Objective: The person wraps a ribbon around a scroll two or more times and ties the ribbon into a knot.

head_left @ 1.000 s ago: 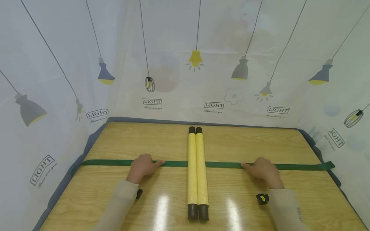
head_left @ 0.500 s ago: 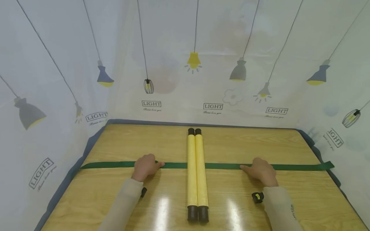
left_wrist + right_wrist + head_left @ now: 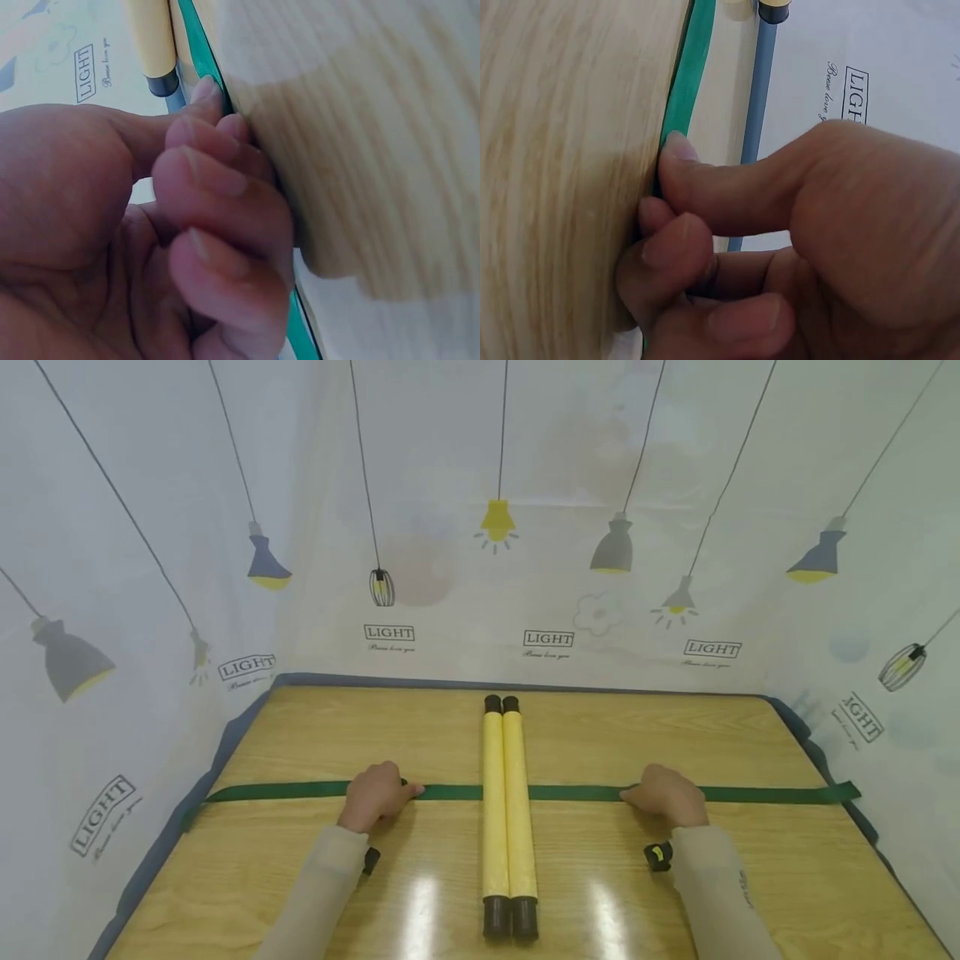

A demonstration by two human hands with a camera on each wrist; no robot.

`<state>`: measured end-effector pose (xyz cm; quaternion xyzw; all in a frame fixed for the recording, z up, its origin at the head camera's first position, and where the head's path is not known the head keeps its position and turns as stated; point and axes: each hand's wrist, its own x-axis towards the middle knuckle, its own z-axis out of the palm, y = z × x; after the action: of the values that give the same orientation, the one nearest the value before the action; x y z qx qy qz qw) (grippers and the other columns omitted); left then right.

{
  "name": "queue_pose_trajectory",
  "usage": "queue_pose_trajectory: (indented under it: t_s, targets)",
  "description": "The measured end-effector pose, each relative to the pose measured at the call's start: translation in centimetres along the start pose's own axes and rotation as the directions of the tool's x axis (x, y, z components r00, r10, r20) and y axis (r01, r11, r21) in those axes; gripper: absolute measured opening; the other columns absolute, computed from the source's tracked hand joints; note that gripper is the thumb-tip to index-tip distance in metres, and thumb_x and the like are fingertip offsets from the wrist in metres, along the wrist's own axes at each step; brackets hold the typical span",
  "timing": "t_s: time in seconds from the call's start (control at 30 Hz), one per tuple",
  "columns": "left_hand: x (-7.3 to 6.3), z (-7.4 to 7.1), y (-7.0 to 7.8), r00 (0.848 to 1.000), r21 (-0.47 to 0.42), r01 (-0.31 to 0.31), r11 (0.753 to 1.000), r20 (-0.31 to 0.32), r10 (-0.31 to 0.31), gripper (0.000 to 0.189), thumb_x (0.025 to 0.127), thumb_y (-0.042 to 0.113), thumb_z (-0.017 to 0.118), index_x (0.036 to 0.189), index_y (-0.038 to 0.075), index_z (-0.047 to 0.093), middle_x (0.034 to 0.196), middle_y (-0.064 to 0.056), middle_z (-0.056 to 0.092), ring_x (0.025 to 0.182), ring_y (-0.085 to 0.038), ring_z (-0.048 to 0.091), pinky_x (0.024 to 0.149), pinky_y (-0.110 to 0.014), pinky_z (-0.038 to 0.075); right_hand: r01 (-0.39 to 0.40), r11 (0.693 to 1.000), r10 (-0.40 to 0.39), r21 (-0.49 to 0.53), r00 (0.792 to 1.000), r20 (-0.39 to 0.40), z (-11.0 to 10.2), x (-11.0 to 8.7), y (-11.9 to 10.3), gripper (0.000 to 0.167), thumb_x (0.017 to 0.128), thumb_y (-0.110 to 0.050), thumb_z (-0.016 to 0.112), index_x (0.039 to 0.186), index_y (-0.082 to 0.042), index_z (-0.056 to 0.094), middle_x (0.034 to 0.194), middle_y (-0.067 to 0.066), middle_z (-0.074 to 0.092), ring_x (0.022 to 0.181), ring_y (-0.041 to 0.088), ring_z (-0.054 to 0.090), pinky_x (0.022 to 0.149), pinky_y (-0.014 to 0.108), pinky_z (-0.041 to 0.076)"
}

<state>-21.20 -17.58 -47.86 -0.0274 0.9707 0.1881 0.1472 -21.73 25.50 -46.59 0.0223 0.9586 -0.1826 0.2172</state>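
A long green ribbon [image 3: 573,792] runs from side to side across the wooden table, passing beneath two yellow tubes with dark end caps. The left tube [image 3: 494,810] and right tube [image 3: 519,810] lie side by side, pointing away from me. My left hand [image 3: 378,793] pinches the ribbon to the left of the tubes, thumb on top and fingers curled, as the left wrist view shows. On the other side my right hand [image 3: 666,793] pinches it the same way, its thumb [image 3: 676,161] on the green band in the right wrist view.
The wooden table [image 3: 637,727] has a blue-grey border along its edges. A white cloth backdrop [image 3: 450,468] printed with hanging lamps surrounds its back and sides. The ribbon's ends reach the table's left and right edges.
My right hand has shifted slightly left, toward the tubes, along the ribbon. My left hand's fingers have drawn in a little at the band. The view has tilted slightly; the tubes stay put.
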Motion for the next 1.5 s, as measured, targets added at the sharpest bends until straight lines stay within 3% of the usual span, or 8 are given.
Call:
queue_pose_trajectory:
  t_s: [0.2, 0.37, 0.6, 0.8, 1.03, 1.13, 1.3, 1.5]
  targets:
    - [0.1, 0.0, 0.0, 1.0, -0.019, -0.028, 0.999, -0.005, 0.028, 0.055, 0.099, 0.042, 0.067, 0.055, 0.017, 0.045, 0.049, 0.005, 0.035, 0.044, -0.008, 0.034, 0.042, -0.02, 0.026, 0.004, 1.0, -0.004, -0.002, 1.0, -0.011, 0.0, 0.2, 0.0, 0.052, 0.099, -0.034, 0.063, 0.118, 0.014, 0.064, 0.111, 0.026, 0.068, 0.089, 0.029, 0.06, 0.081, 0.054, 0.055]
    - [0.5, 0.1, -0.1, 0.997, -0.097, -0.05, 0.994, -0.071, 0.043, 0.057, 0.099, 0.036, 0.068, 0.054, 0.017, 0.039, 0.049, 0.005, 0.032, 0.045, -0.009, 0.032, 0.043, -0.021, 0.026, 0.05, 0.992, -0.042, 0.116, 0.996, -0.076, 0.7, 0.7, 0.4, 0.037, 0.098, -0.031, 0.062, 0.071, -0.005, 0.06, 0.066, 0.005, 0.055, 0.061, 0.016, 0.046, 0.06, 0.033, 0.044]
    - [1.0, 0.1, 0.5, 0.975, -0.273, -0.134, 0.952, -0.21, 0.077, 0.041, 0.097, 0.022, 0.07, 0.065, 0.012, 0.048, 0.059, 0.002, 0.041, 0.053, -0.012, 0.038, 0.05, -0.025, 0.032, 0.077, 0.88, 0.004, 0.469, 0.985, -0.17, 2.0, 1.3, 0.9, 0.034, 0.1, -0.04, 0.061, 0.093, -0.008, 0.071, 0.086, 0.003, 0.071, 0.083, 0.02, 0.063, 0.072, 0.031, 0.048]
    - [1.1, 0.0, 1.5, 0.97, -0.481, -0.161, 0.862, -0.238, 0.048, 0.02, 0.096, 0.013, 0.071, 0.108, -0.003, 0.064, 0.101, -0.017, 0.071, 0.084, -0.023, 0.067, 0.068, -0.031, 0.054, 0.139, 0.618, -0.007, 0.773, 0.985, -0.171, 2.5, 1.8, 0.1, 0.043, 0.104, -0.039, 0.059, 0.123, 0.0, 0.065, 0.119, 0.01, 0.074, 0.106, 0.016, 0.073, 0.092, 0.03, 0.059]
    - [1.4, -0.1, 2.7, 0.99, -0.775, -0.135, 0.617, -0.136, 0.046, 0.046, 0.097, 0.016, 0.073, 0.135, -0.004, 0.058, 0.117, -0.021, 0.071, 0.094, -0.025, 0.075, 0.089, -0.042, 0.061, 0.17, 0.268, -0.016, 0.948, 0.985, -0.172, 2.9, 2.0, -1.2, 0.028, 0.102, -0.035, 0.065, 0.114, -0.01, 0.063, 0.101, -0.004, 0.076, 0.098, 0.01, 0.074, 0.097, 0.032, 0.058]
    - [1.5, -0.2, 3.2, 0.988, -0.819, -0.157, 0.552, -0.124, 0.097, 0.043, 0.098, 0.02, 0.071, 0.134, -0.002, 0.061, 0.116, -0.02, 0.073, 0.094, -0.024, 0.075, 0.093, -0.045, 0.06, 0.294, 0.331, -0.03, 0.897, 0.953, -0.302, 3.4, 2.2, -1.8, 0.03, 0.101, -0.038, 0.065, 0.11, -0.01, 0.064, 0.1, -0.002, 0.078, 0.096, 0.011, 0.075, 0.094, 0.033, 0.059]
    - [1.5, -0.3, 4.1, 0.981, -0.846, -0.18, 0.501, -0.121, 0.148, 0.036, 0.102, 0.027, 0.065, 0.126, 0.001, 0.068, 0.12, -0.02, 0.071, 0.098, -0.02, 0.073, 0.095, -0.046, 0.059, 0.478, 0.628, -0.042, 0.614, 0.809, -0.587, 4.3, 2.6, -2.5, 0.041, 0.101, -0.045, 0.063, 0.115, -0.008, 0.074, 0.105, 0.008, 0.08, 0.096, 0.016, 0.076, 0.093, 0.04, 0.058]
    - [1.7, -0.7, 5.2, 0.974, -0.842, -0.212, 0.497, -0.14, 0.178, 0.032, 0.105, 0.032, 0.06, 0.12, 0.006, 0.072, 0.121, -0.024, 0.068, 0.099, -0.02, 0.072, 0.095, -0.045, 0.059, 0.492, 0.596, -0.009, 0.635, 0.795, -0.607, 4.2, 2.5, -3.8, 0.045, 0.1, -0.046, 0.065, 0.122, -0.008, 0.074, 0.114, 0.007, 0.078, 0.101, 0.012, 0.074, 0.107, 0.052, 0.05]
